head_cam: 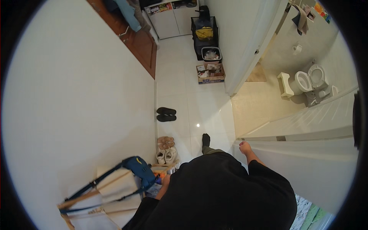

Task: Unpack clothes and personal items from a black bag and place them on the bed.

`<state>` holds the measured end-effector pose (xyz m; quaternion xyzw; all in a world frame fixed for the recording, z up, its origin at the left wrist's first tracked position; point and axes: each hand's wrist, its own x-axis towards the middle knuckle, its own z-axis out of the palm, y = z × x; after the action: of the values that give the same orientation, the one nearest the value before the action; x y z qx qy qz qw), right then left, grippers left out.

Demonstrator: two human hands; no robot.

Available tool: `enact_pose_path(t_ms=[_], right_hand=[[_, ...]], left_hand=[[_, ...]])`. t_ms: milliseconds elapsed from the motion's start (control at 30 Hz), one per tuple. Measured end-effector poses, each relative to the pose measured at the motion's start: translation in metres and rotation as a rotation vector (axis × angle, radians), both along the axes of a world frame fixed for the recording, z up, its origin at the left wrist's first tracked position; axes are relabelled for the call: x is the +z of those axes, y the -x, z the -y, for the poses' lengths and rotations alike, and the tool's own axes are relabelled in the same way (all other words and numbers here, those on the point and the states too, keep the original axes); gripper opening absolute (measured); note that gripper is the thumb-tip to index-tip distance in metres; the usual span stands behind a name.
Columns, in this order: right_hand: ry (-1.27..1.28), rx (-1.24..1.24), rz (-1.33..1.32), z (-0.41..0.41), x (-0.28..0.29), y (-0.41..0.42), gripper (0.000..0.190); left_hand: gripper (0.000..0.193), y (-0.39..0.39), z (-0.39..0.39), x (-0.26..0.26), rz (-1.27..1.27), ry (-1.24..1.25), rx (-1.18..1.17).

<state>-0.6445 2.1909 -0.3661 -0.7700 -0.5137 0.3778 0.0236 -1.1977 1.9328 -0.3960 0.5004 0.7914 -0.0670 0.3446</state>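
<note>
My right hand (pixel 245 147) hangs out to my side, its fingers curled in with nothing visible in them. It is beside the white wall (pixel 290 161) near the bathroom doorway. My left hand (pixel 166 181) is low at my other side, partly covered by my black shirt (pixel 221 195). Its fingers are hidden, so what it may hold does not show. Close to it are a dark blue sling bag (pixel 143 170) with long straps, hung on a wooden-framed rack (pixel 77 200), and small items on a low shelf. One foot in a black sock (pixel 205 140) shows ahead of me on the tiles.
Along the left wall sit black slippers (pixel 166 114), brown sandals (pixel 166 143) and white sneakers (pixel 166 155). Ahead on the right are a cardboard box (pixel 211 80), a bin (pixel 211 54) and a black mesh cart (pixel 204 21). A toilet (pixel 303 81) and stool (pixel 285 84) are in the bathroom.
</note>
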Motion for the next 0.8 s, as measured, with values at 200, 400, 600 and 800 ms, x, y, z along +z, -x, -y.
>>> enact_pose_path(t_ms=[200, 400, 600, 800], right_hand=[[-0.223, 0.039, -0.096, -0.166, -0.015, 0.018, 0.019], [-0.201, -0.190, -0.426, -0.371, 0.044, 0.106, 0.013], [-0.349, -0.283, -0.474, -0.545, 0.074, 0.164, 0.018], [-0.198, -0.523, -0.471, -0.643, 0.098, 0.188, 0.023]], left_hand=[[0.033, 0.041, -0.137, -0.006, -0.165, 0.043, -0.350], [0.034, 0.032, -0.339, 0.061, -0.038, -0.185, 0.041], [0.029, 0.066, -0.464, 0.044, 0.041, -0.016, -0.267], [0.022, 0.128, -0.610, 0.062, -0.104, 0.066, -0.499]])
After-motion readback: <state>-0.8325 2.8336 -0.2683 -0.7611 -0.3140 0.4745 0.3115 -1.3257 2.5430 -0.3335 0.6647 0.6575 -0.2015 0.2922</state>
